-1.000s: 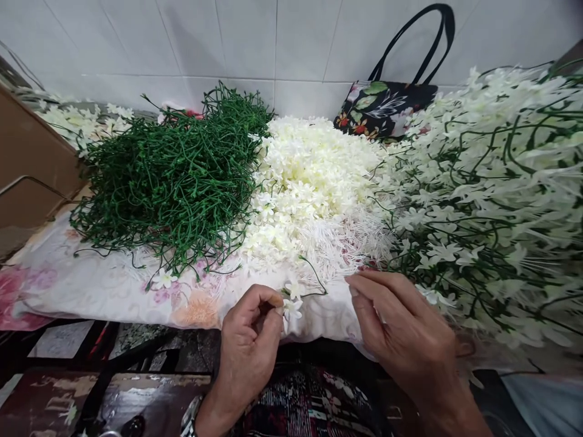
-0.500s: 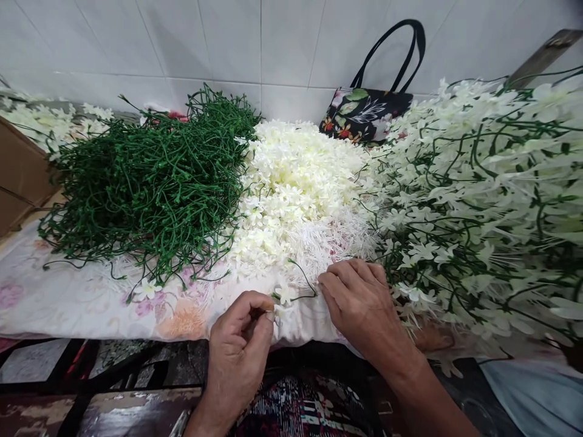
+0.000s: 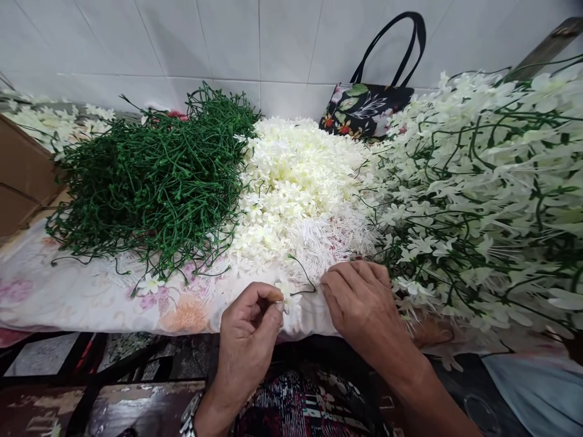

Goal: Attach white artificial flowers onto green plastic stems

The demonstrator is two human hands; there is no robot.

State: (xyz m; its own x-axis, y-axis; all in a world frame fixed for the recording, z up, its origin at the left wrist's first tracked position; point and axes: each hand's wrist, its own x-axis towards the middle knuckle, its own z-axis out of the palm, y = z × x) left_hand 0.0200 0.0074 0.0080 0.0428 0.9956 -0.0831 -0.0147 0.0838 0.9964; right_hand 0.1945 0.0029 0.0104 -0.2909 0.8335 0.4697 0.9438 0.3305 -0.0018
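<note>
My left hand (image 3: pixel 255 331) is closed in a pinch, thumb against index finger, on a small white artificial flower (image 3: pixel 294 303). A thin green plastic stem (image 3: pixel 304 270) forks just left of my right hand (image 3: pixel 357 297). One branch runs up to a bare tip, the other to the white blossoms by my left fingertips. My right hand is closed with its knuckles up, where the branches meet; its fingertips are hidden. Beyond the hands lie a heap of white blossoms (image 3: pixel 291 176) and a patch of thin white stamens (image 3: pixel 314 240).
To the left is a heap of green stems (image 3: pixel 155 176), beside a cardboard box (image 3: pixel 25 164). Assembled flowers (image 3: pixel 492 200) rise high at the right. A floral bag (image 3: pixel 359 112) leans on the tiled wall (image 3: pixel 218 36). A patterned cloth (image 3: pixel 100 303) covers the table.
My left hand has shifted slightly right and up, closer to the blossom and the forked stem. My right hand has barely moved. The view has tilted a little.
</note>
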